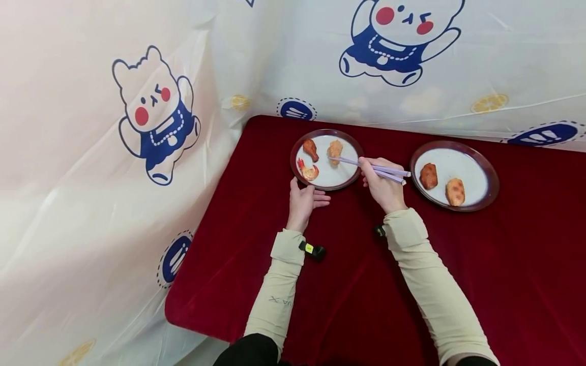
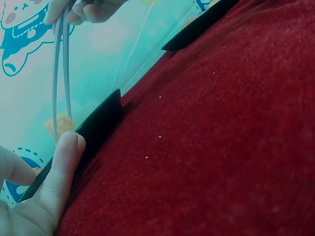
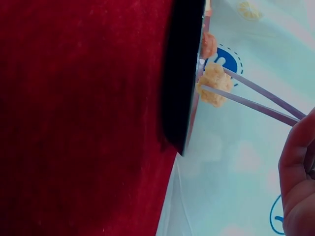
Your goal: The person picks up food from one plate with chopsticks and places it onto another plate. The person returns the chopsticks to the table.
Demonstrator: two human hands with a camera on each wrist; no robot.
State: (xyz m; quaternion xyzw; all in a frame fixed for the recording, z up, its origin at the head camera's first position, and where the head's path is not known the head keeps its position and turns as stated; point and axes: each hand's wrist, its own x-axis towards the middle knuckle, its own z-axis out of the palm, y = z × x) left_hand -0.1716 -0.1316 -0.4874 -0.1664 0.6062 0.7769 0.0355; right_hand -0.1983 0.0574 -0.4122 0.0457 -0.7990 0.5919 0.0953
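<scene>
Red cloth: covers the table around both arms.
Left hand: fingers and thumb fairly straight, touching the near rim of the left plate; if that touch slackened, a push from above could slide the plate.
Right hand: curled round the chopsticks, which reach over the left plate.
Right plate: near the right hand, bearing a dark brown piece and a golden one.
Shrimp: on the left plate's near-left side.
Fried piece: between the chopstick tips at the left plate; whether lifted, I cannot tell. Off-centre pressure on its lumpy surface could make it twist out.
Drumstick: left of it; a sideways slip could knock it.
Backdrop: patterned, behind the table.
</scene>
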